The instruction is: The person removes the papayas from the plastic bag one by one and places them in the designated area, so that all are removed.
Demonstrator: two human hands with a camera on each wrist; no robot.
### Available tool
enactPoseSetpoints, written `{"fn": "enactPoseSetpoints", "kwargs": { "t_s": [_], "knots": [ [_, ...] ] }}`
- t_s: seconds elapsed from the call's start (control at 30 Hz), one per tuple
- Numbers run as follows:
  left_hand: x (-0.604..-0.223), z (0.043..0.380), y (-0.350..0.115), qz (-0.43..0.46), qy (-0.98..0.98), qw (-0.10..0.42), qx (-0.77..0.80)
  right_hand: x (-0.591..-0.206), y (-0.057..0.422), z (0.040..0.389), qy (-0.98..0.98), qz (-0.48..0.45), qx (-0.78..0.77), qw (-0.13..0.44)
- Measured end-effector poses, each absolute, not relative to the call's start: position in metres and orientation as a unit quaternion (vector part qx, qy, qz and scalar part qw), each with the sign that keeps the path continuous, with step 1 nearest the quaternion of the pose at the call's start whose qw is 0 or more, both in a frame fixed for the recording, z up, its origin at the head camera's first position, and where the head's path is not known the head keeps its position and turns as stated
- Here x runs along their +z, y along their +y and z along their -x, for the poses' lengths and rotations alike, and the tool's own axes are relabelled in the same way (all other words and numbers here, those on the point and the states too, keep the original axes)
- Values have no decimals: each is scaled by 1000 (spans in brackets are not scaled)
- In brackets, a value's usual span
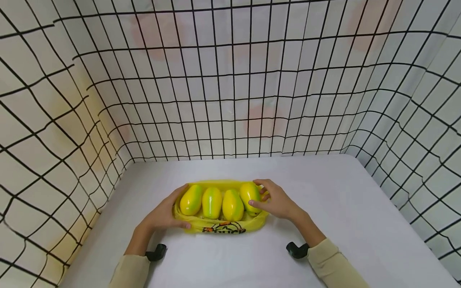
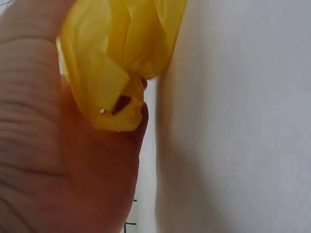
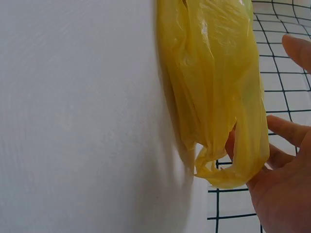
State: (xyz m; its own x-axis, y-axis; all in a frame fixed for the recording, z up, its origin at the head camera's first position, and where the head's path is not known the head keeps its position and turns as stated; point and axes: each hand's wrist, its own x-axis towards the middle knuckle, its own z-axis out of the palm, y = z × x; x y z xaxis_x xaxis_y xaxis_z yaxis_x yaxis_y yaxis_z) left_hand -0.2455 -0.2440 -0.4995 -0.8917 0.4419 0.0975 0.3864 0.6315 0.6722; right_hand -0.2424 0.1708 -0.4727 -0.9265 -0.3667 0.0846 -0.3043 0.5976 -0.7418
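Observation:
Several glossy yellow-green mangoes (image 1: 211,203) lie side by side in a yellow plastic bag (image 1: 257,225), whose rim stands up around them. Dark print shows on the bag's front. My left hand (image 1: 164,212) grips the bag's left end, thumb in front and fingers behind. The left wrist view shows the crumpled bag end (image 2: 104,73) within that hand. At the bag's right end, my right hand (image 1: 279,201) has its fingers spread loosely around the rightmost mango (image 1: 249,194). The right wrist view shows its thumb (image 3: 299,51) apart from the bag, with some fingers partly behind a bag handle (image 3: 250,150).
A white tabletop (image 1: 223,264) lies under the bag. Black wire mesh (image 1: 234,76) encloses the back and sides, with pale sheeting behind it. A dark wrist device (image 1: 156,253) sits by the left cuff, and another dark device (image 1: 297,250) by the right cuff.

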Motion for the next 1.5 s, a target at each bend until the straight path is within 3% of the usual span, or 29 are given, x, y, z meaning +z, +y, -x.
{"fn": "enactPoseSetpoints", "kwargs": {
  "t_s": [0.63, 1.5],
  "knots": [
    [-500, 249, -240, -231, 895, 46, 379, -483, 162, 248, 915, 188, -353, 45],
    [-503, 250, -240, -209, 905, 46, 367, -466, 179, 237, 885, 171, -431, 51]
  ]
}}
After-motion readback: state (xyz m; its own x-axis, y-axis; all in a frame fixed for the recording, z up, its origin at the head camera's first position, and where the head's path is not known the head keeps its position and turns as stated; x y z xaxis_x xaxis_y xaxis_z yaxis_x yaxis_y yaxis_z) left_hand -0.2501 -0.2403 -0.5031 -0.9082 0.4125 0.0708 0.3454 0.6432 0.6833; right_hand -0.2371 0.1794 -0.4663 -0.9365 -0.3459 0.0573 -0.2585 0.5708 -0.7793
